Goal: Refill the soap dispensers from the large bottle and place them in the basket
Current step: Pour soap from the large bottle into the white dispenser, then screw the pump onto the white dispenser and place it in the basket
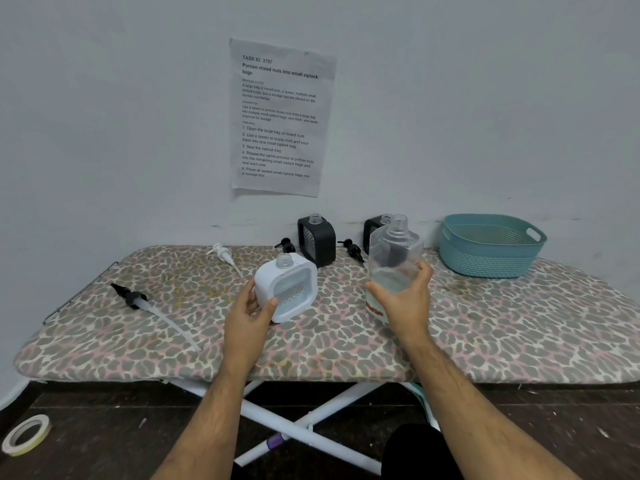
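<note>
Three soap dispensers stand uncapped on the ironing board point(485, 341): one white dispenser point(287, 287) near the front and two black ones at the back by the wall, the left black dispenser point(317, 240) in full sight, the right black dispenser point(373, 230) mostly hidden behind the large clear bottle point(394, 261). Four pumps lie loose on the board: a white pump point(224, 256), two small black pumps point(285, 244) point(351, 249) either side of the left black dispenser, and a long black-headed pump point(145, 304) far left. One teal basket point(490, 245) sits at the back right, holding nothing visible. The left hand point(251, 315) curls around the white dispenser's lower left corner. The right hand point(407, 301) wraps the open bottle's lower half, holding it upright just above the board. One printed sheet point(280, 116) hangs on the wall; one tape roll point(26, 434) lies on the floor.
</note>
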The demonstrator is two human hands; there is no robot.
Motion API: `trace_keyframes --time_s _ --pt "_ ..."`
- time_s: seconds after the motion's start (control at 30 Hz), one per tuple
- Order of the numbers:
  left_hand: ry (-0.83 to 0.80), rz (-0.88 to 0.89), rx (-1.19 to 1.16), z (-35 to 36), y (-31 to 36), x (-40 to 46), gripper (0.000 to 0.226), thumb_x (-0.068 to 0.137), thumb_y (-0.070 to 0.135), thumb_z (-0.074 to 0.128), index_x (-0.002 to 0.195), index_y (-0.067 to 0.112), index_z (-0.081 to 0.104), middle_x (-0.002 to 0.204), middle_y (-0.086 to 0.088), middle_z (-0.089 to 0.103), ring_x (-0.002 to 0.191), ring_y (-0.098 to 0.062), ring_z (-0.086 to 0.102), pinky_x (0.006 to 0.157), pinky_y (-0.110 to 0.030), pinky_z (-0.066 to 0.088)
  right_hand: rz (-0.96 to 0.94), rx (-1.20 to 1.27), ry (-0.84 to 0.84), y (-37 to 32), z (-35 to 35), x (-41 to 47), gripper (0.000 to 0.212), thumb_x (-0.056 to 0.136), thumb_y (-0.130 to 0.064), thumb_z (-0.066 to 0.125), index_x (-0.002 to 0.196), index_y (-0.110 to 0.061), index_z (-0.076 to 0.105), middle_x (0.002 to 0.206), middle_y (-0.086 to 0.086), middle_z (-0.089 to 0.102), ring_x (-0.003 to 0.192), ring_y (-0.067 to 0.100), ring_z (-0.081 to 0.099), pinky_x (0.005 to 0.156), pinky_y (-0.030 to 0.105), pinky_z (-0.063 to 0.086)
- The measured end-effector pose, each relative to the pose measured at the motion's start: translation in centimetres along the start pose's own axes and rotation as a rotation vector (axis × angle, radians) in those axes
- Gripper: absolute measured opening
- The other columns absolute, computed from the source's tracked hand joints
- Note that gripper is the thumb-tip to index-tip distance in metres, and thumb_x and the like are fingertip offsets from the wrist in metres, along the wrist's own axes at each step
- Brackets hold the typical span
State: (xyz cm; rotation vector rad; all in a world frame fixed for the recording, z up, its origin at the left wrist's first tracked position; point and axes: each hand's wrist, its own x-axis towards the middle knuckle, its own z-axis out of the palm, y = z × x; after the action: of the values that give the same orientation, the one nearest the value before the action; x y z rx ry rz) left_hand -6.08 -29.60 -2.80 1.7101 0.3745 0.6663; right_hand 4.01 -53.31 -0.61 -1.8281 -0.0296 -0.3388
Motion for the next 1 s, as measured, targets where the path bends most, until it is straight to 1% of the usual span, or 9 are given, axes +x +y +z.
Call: trace_keyframes --time_s 0.07,0.27,0.37,0.43,0.57,0.7,0.8,0.93,1.0 --pt "0.0 -0.01 -0.005 -0.1 -0.1 0.0 0.063 0.092 0.027 0.068 0.148 0.029 0.04 0.136 0.001 0.056 0.12 -0.015 0.057 0.089 -0.038 0.058 -0.007 0.0 0.001 0.1 0.0 -0.1 0.107 0.055 -0.05 0.089 0.138 -0.04 0.022 0.141 0.003 0.049 0.117 0.025 0.058 0.087 0.053 0.057" --pt "-0.012 -0.008 -0.004 0.1 -0.1 0.1 0.063 0.092 0.023 0.067 0.149 0.027 0.04 0.138 -0.002 0.055 0.121 -0.016 0.057 0.069 -0.017 0.057 -0.049 -0.002 -0.007 0.6 0.0 0.1 0.115 0.061 -0.039 0.091 0.15 -0.026 0.017 0.146 0.005 0.044 0.125 0.021 0.051 0.106 0.042 0.044" --pt "-0.014 -0.003 -0.003 0.0 -0.1 0.0 0.063 0.092 0.024 0.067 0.149 0.029 0.04 0.139 -0.001 0.055 0.121 -0.015 0.057 0.081 -0.027 0.058 -0.078 -0.061 0.045 0.7 0.2 -0.3 0.128 0.06 -0.048 0.089 0.156 -0.023 0.007 0.161 0.004 0.02 0.145 0.022 0.025 0.117 0.042 0.025" --pt "-0.021 0.005 0.002 0.0 0.1 0.0 0.062 0.094 0.021 0.065 0.149 0.027 0.039 0.139 0.0 0.055 0.119 -0.012 0.055 0.071 -0.014 0.054 -0.117 -0.142 0.15 0.5 0.6 -0.9 0.131 0.06 -0.056 0.086 0.156 -0.019 0.005 0.163 0.006 0.008 0.149 0.024 0.01 0.121 0.049 0.016" --pt "-0.047 0.009 0.001 0.2 0.0 0.1 0.061 0.097 0.019 0.061 0.152 0.026 0.035 0.143 0.006 0.05 0.123 -0.006 0.049 0.069 -0.002 0.047 -0.507 -0.121 0.402 -0.8 1.5 -3.2 0.097 0.071 -0.055 0.075 0.145 -0.015 0.027 0.146 0.013 0.031 0.135 0.028 0.029 0.113 0.049 0.024" --pt "-0.051 0.03 0.051 0.1 -0.5 0.3 0.058 0.1 0.023 0.056 0.153 0.029 0.033 0.147 0.006 0.05 0.128 -0.007 0.05 0.098 -0.021 0.045 -0.774 -0.025 0.265 -2.4 3.7 -5.2 0.057 0.082 -0.037 0.065 0.129 -0.014 0.041 0.124 0.012 0.047 0.115 0.025 0.046 0.103 0.041 0.039" --pt "-0.061 0.052 0.092 0.2 -0.5 0.4 0.055 0.102 0.024 0.051 0.153 0.028 0.033 0.147 0.006 0.051 0.129 -0.008 0.05 0.107 -0.032 0.044 -0.641 0.015 -0.011 -3.0 5.5 -5.6 0.04 0.09 -0.036 0.058 0.123 -0.016 0.049 0.117 0.0 0.051 0.109 0.016 0.05 0.093 0.039 0.048" --pt "-0.081 0.082 0.127 0.1 -0.2 0.3 0.052 0.104 0.023 0.046 0.154 0.026 0.032 0.145 0.011 0.049 0.127 -0.004 0.048 0.102 -0.02 0.041 -0.123 0.196 -0.295 -3.4 6.7 -4.5 0.04 0.102 -0.036 0.049 0.14 -0.023 0.043 0.139 -0.002 0.045 0.119 0.009 0.048 0.089 0.017 0.043" --pt "-0.088 0.083 0.141 0.1 0.0 0.2 0.05 0.105 0.024 0.045 0.153 0.025 0.033 0.141 0.014 0.049 0.125 -0.002 0.048 0.096 -0.012 0.039 0.027 0.257 -0.403 -2.8 7.7 -3.5 0.046 0.104 -0.039 0.041 0.148 -0.026 0.035 0.15 -0.001 0.038 0.125 0.012 0.046 0.1 0.029 0.044"
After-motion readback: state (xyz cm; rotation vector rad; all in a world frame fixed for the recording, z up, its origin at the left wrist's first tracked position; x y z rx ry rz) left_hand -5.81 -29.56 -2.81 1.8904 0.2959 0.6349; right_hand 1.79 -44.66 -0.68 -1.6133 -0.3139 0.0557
